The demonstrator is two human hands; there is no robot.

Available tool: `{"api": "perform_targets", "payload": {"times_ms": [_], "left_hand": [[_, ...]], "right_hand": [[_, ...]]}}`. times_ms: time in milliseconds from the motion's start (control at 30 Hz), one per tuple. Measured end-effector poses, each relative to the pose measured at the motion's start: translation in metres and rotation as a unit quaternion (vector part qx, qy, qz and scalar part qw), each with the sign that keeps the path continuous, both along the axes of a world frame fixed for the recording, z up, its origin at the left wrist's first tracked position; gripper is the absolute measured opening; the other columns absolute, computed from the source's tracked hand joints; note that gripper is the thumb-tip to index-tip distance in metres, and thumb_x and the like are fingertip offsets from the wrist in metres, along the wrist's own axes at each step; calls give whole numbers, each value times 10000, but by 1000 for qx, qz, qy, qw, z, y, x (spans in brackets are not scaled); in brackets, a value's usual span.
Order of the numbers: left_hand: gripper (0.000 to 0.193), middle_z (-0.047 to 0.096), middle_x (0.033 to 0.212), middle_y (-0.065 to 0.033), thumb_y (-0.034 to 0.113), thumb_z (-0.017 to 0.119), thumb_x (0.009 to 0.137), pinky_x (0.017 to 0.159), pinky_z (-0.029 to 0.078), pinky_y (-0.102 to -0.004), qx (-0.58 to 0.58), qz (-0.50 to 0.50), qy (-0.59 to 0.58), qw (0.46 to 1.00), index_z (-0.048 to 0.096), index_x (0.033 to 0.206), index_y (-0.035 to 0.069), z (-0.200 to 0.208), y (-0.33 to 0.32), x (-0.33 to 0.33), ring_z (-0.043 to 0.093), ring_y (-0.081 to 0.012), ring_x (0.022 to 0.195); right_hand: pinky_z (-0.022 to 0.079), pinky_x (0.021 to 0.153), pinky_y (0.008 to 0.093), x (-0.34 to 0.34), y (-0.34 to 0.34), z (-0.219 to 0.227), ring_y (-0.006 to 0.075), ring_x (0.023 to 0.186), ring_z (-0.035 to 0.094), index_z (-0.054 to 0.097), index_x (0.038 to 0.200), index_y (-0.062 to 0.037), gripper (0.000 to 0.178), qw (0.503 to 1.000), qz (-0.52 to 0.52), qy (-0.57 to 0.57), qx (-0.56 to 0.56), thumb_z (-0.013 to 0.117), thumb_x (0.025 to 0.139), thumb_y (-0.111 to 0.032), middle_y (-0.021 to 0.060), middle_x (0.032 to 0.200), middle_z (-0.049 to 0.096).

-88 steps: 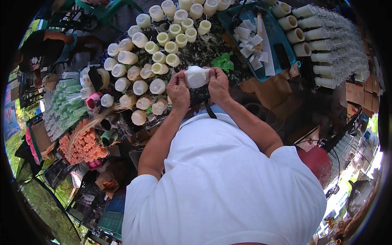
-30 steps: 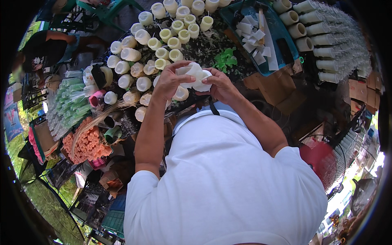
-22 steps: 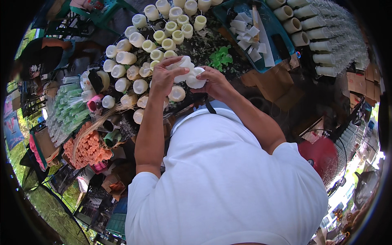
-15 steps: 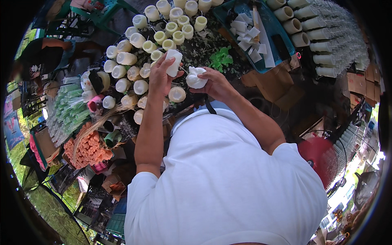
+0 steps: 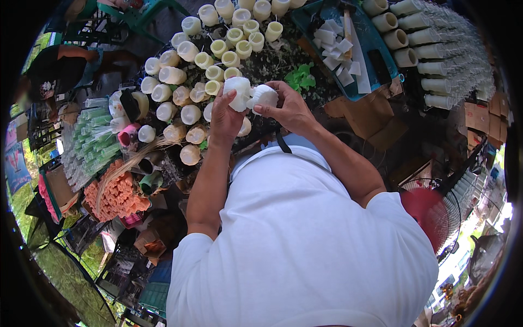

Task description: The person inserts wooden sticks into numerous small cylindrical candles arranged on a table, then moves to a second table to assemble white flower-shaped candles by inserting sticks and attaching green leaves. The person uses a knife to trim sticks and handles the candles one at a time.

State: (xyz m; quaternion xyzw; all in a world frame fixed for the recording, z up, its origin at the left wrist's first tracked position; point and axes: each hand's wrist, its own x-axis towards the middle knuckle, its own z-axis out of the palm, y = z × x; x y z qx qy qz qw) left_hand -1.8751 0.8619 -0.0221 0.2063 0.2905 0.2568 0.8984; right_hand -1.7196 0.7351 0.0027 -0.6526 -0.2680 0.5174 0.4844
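A short white candle (image 5: 237, 91) is in my left hand (image 5: 226, 121), its fingers wrapped round the side. My right hand (image 5: 290, 107) grips a bunched white cloth (image 5: 265, 97) with folds on its surface, close against the candle. Both hands are over the near edge of a dark, flake-strewn worktop. Beyond my left hand stand many pale cream candles (image 5: 190, 114), some hollowed at the top and some with wicks showing. A crumpled light green piece (image 5: 300, 78) lies beyond my right hand.
At the far right, a teal tray (image 5: 389, 73) holds white offcuts (image 5: 332, 37). Rows of white cylinders (image 5: 430, 68) stand beyond it. Bundles of green sticks (image 5: 92, 136) and orange pieces (image 5: 117, 191) are at left; a red fan (image 5: 425, 215) is at right. Another person (image 5: 57, 68) is at far left.
The candle has turned from side-on to end-on, its round face now showing. My right hand has turned over, bringing the bunched cloth up beside the candle. The view has shifted slightly.
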Motion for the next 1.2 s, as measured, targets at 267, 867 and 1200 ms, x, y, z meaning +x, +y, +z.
{"api": "perform_targets", "payload": {"times_ms": [267,867,1200], "left_hand": [[556,623,1224,-98,93,758,862,997,540,-430,37,11,-33,999,483,1345,72,-6,-7,9,644,-232,1131],[517,606,1203,-79,171,723,895,987,525,-437,-2,62,-27,998,476,1338,69,46,-13,27,623,-227,1146],[488,633,1266,-117,273,686,938,971,559,-512,-27,125,5,992,518,1341,56,50,-25,31,621,-272,1207]], "right_hand": [[564,878,361,-6,1,21,259,1002,713,499,1363,29,775,982,-5,-186,28,873,807,-361,211,1148,701],[580,982,422,-6,2,-24,351,1240,626,646,1232,12,609,874,-167,-318,328,932,698,-47,285,1409,554],[609,946,402,-11,13,-33,277,1169,657,568,1225,70,546,915,-260,-10,308,872,781,-16,257,1368,576]]}}
